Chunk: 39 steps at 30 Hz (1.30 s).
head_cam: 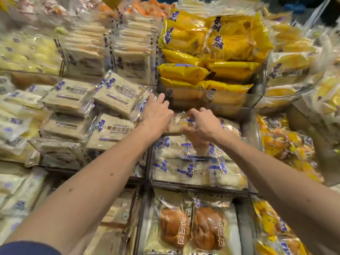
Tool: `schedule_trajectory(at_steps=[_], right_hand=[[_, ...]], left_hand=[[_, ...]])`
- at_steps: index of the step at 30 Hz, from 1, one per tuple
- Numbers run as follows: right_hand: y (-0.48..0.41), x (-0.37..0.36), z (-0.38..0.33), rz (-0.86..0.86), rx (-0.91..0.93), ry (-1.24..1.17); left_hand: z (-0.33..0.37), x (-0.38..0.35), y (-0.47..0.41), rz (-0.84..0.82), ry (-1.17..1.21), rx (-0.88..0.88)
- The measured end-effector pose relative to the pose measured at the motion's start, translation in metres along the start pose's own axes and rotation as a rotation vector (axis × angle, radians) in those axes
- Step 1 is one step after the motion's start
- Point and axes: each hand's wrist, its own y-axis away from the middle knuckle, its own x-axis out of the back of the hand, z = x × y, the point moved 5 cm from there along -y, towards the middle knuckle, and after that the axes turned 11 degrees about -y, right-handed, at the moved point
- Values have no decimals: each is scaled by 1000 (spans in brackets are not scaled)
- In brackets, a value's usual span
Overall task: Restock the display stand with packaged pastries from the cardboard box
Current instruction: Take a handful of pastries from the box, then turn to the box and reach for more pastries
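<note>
1. Stacked trays of wrapped bread fill the view; the stand (202,188) steps up and away from the person; no cardboard box shows.
2. Yellow packs (211,43) are piled in the bin behind the working row; toast packs (117,94) lie loosely at left, one tilted with its end close to the left grip.
3. Cream packs (193,170) sit in rows in the middle tray; bun packs (191,227) fill the tray below.
4. Left grip (156,115): fingers stretched forward and relaxed, clasping nothing visible, at the pack's left end.
5. Right grip (202,124): fingertips and thumb pinch the pack's right end.
6. The pack (179,123) lies at the back of the middle tray, between both grips, just in front of the yellow bin.
7. The step looks like seating this pack in the back row; it is best kept flat and label-up, and slid back to the bin wall with the left grip steadying it; pinch the film only, since the bread is likely soft.
8. The tilted toast pack may slide into the slot; the film looks slippery.
</note>
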Motion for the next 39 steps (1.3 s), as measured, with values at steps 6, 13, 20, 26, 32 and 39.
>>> schedule_trajectory(at_steps=[6, 13, 20, 26, 32, 39], right_hand=[[3, -2, 6, -6, 11, 21], [74, 44, 12, 229, 53, -274], [290, 77, 60, 516, -80, -498], [502, 37, 96, 778, -338, -597], [692, -48, 108, 1004, -642, -673], [880, -122, 119, 1211, -1039, -639]], left_hand=[[1, -4, -3, 7, -34, -55], [-20, 36, 23, 184, 543, -70], [19, 142, 95, 219, 734, -317], [152, 247, 195, 472, 725, -848], [308, 316, 348, 647, 563, -1370], [485, 343, 514, 535, 339, -1656]])
